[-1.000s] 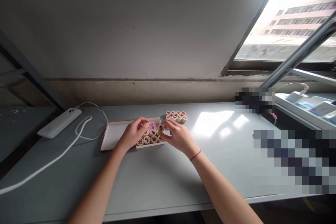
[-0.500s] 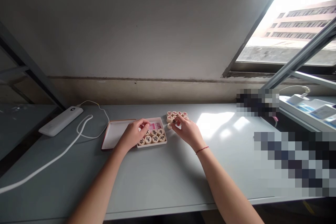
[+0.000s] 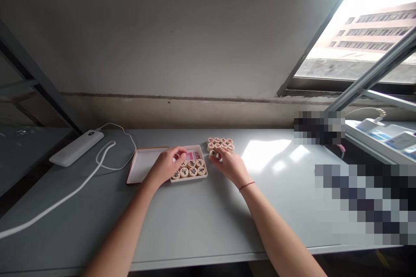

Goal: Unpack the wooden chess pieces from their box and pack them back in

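My right hand pinches a round Chinese chess piece with a black character. The piece is at the near left corner of a block of chess pieces with red characters, laid in rows on the desk. Over the left part of an open box hovers my left hand, loosely curled, thumb and fingers apart, with nothing visible in it. Inside the box lie several black-character pieces. Behind them shows a pink-and-white printed patch. My left hand hides part of the box.
The box's lid lies open on the left, joined to the box or touching it. Further left are a white power bank and a white cable across the grey desk. A white tray-like unit stands far right.
My right hand has lowered slightly toward the near left corner of the block, bringing the black-character piece down there. My left hand has hardly moved.
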A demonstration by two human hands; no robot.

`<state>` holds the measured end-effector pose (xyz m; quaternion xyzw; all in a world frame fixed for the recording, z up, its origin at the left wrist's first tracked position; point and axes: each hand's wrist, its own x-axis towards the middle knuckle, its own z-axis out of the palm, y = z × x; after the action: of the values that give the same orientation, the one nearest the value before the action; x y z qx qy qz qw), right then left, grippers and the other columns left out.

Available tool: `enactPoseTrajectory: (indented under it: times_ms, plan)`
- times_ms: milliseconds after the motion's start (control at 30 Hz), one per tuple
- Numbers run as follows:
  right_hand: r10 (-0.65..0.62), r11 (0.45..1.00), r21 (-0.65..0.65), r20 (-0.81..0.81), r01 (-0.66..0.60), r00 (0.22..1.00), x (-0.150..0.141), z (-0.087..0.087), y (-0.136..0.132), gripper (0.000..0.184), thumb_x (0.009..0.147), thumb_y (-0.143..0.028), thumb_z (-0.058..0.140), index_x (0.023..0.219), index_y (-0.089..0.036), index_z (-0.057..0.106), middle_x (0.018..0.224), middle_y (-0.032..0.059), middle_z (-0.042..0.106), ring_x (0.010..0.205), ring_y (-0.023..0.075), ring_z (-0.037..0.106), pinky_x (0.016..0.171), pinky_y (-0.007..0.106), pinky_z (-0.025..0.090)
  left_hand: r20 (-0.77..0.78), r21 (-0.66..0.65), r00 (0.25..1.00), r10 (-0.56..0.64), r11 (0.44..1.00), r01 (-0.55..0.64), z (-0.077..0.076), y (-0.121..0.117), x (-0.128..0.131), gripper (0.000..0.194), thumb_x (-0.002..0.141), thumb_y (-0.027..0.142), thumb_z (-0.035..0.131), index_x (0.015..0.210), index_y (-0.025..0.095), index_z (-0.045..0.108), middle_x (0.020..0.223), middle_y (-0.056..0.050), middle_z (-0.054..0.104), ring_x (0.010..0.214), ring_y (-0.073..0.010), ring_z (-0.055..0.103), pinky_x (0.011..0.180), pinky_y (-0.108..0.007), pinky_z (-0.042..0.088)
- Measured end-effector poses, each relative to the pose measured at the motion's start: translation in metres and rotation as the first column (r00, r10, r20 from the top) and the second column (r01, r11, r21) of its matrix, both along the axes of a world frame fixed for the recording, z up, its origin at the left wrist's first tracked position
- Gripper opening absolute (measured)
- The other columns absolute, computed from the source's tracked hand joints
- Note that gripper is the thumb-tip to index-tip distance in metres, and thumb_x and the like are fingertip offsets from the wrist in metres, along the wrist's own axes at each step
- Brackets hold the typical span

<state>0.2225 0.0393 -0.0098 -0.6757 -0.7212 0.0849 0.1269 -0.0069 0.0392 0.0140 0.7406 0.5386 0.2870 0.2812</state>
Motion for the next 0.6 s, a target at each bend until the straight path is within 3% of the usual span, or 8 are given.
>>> enactPoseTrajectory:
  times_ms: [600]
  plan:
    - [0.033,0.999,0.038,-0.010,-0.033,0.999,0.0040,-0.0048,0.0008,0.017,0.090,-0.034,0.052,0.097,-0.023,0.063,0.101,0.0050,0.066,0.077,0.0157,0.062,0.054,0.023,0.036,-0.068,0.089,0.998,-0.006,0.996,0.012,-0.0037,0.0030,-0.0015,0.026,0.088,0.035,0.042,0.091,0.023,0.065,0.092,-0.002,0.069,0.086,-0.0198,0.062,0.081,-0.029,0.046]
